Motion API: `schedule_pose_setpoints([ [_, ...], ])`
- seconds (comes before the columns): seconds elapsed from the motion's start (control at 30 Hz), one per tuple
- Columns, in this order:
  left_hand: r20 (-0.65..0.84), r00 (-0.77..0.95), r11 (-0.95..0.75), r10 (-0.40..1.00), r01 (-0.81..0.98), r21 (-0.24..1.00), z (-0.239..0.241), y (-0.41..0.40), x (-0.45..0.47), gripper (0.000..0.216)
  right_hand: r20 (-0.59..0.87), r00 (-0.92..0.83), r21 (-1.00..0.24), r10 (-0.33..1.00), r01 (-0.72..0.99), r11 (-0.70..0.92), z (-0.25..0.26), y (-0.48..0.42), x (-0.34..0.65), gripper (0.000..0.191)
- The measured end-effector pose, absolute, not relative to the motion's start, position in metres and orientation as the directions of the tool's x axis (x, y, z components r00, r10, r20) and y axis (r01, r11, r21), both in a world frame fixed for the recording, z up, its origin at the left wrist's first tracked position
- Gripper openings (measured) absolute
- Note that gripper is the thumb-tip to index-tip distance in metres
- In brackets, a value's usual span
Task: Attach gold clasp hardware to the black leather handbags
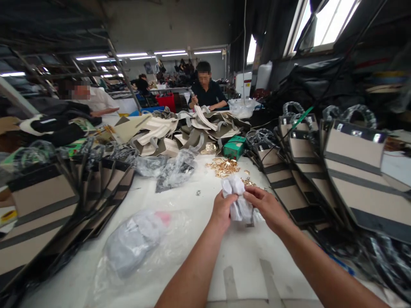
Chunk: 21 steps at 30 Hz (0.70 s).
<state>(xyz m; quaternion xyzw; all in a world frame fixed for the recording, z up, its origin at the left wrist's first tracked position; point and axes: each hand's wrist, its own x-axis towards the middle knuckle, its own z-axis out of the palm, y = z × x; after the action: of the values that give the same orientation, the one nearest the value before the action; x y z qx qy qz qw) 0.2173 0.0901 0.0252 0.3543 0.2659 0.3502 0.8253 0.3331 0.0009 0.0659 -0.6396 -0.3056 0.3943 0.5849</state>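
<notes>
A crumpled bundle of thin white wrapping [236, 197] is held up over the white table [180, 273] in front of me. My left hand [223, 207] grips its left side, thumb across the front. On the other side, the fingers of my right hand [261, 203] pinch its edge. What the wrapping contains is hidden. Just beyond the hands lies a pile of small gold metal pieces [223, 167]. Left of my forearms, a clear plastic bag [135, 239] holds more whitish wrapped material.
Beige and dark handbag pieces with plastic-wrapped handles stand at the left [41, 196] and right [356, 158]. A green box [234, 147] sits behind the gold pieces. Further back are heaped bag panels [167, 132] and a co-worker [207, 92]; another person sits at the far left.
</notes>
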Motion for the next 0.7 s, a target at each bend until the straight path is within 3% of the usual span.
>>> schedule_pose_setpoints([
  [0.3, -0.205, 0.626, 0.544, 0.752, -0.415, 0.729, 0.016, 0.112, 0.236, 0.039, -0.091, 0.668, -0.975, 0.739, 0.090, -0.202, 0.057, 0.023, 0.355, 0.039],
  [0.57, -0.245, 0.572, 0.581, 0.783, -0.531, 0.617, 0.013, 0.139, 0.223, 0.047, -0.151, 0.575, -0.964, 0.804, 0.092, -0.248, 0.075, 0.034, 0.353, 0.047],
  [0.7, -0.184, 0.482, 0.470, 0.857, -0.581, 0.664, 0.018, 0.146, 0.217, 0.053, -0.078, 0.475, -0.906, 0.876, 0.334, -0.261, 0.082, 0.042, 0.333, 0.052],
])
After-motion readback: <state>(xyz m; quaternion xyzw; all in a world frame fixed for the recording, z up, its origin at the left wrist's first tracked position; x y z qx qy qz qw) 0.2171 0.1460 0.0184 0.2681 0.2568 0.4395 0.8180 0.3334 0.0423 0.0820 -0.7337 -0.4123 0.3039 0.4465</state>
